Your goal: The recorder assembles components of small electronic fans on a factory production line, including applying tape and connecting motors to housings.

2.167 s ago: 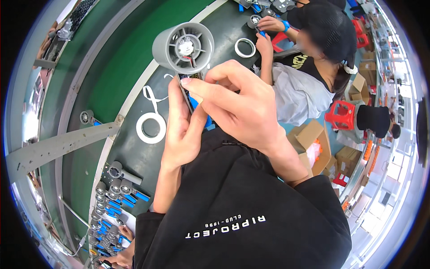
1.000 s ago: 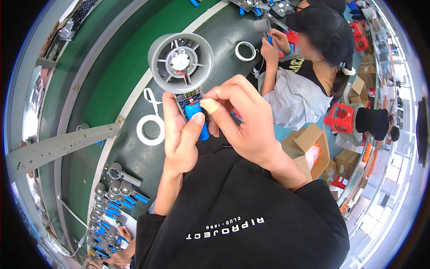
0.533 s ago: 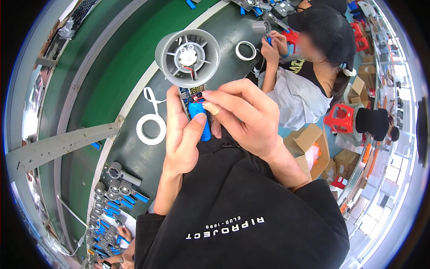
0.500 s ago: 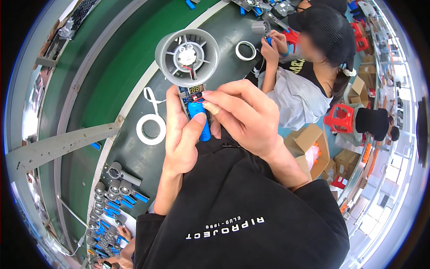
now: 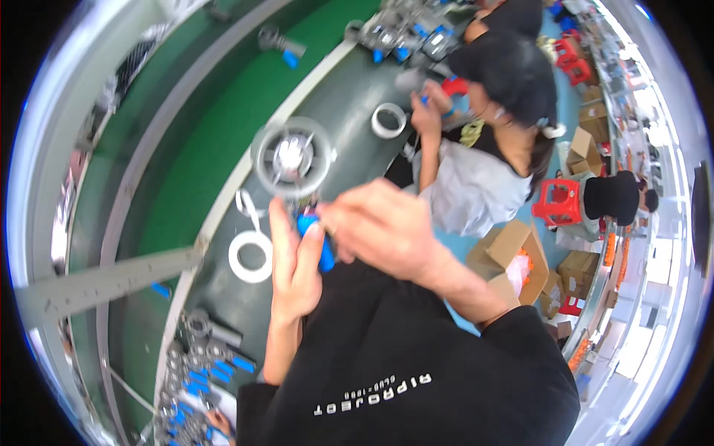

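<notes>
My left hand (image 5: 295,267) grips a fan unit by its lower part. The unit has a round grey fan housing (image 5: 293,157) pointing away from me, a small circuit board (image 5: 306,204) below it and a blue cylindrical battery (image 5: 326,256). My left thumb lies across the battery. Fingers of my right hand (image 5: 390,230) are pinched together at the battery's top end, beside the board. Motion blurs this spot, and whatever sits in the right fingertips cannot be made out.
White tape rolls (image 5: 251,257) (image 5: 388,120) lie on the dark worktable. A green conveyor belt (image 5: 204,123) runs along the left, carrying a fan unit (image 5: 281,46). Several similar units (image 5: 197,368) crowd the lower left. At right a co-worker (image 5: 476,178) sits near an open carton (image 5: 513,256).
The view has shifted and blurred. My hands and the fan unit appear lower, with the housing looking smaller. My right fingers remain at the battery's top. A unit on the belt has come into view.
</notes>
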`<action>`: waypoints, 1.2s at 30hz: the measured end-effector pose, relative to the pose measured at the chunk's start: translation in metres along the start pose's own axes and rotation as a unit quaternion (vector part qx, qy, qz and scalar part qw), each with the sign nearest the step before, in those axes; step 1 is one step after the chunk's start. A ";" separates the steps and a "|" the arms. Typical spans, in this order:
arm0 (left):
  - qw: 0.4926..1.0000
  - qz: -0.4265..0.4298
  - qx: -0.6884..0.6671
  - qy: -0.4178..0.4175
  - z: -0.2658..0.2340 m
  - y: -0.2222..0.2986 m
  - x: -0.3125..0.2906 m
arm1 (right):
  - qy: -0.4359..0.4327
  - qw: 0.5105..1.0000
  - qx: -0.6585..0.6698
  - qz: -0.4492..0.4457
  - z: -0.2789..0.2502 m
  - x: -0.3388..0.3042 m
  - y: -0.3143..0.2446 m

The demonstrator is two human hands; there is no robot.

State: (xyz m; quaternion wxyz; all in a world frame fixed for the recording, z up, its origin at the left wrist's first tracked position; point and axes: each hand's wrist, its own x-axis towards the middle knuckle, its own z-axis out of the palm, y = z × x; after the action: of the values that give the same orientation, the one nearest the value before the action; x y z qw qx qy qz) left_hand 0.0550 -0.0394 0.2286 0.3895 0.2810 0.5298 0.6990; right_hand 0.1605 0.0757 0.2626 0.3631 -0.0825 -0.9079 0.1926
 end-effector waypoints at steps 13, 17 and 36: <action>0.996 -0.043 -0.054 -0.060 0.001 0.001 0.017 | -0.026 0.997 -0.074 0.002 0.009 -0.011 0.007; 0.993 -0.046 -0.063 -0.093 0.006 0.008 0.017 | -0.019 0.996 -0.092 0.001 0.008 -0.009 0.007; 0.984 0.122 -0.096 0.092 0.005 0.008 0.005 | 0.125 0.980 0.097 0.119 0.033 -0.012 -0.034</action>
State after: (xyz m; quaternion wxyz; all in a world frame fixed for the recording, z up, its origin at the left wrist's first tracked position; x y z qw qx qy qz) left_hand 0.0545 -0.0339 0.2373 0.2761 0.2392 0.4554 0.8119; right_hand 0.1467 0.0313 0.2473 0.4545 -0.1778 -0.8160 0.3099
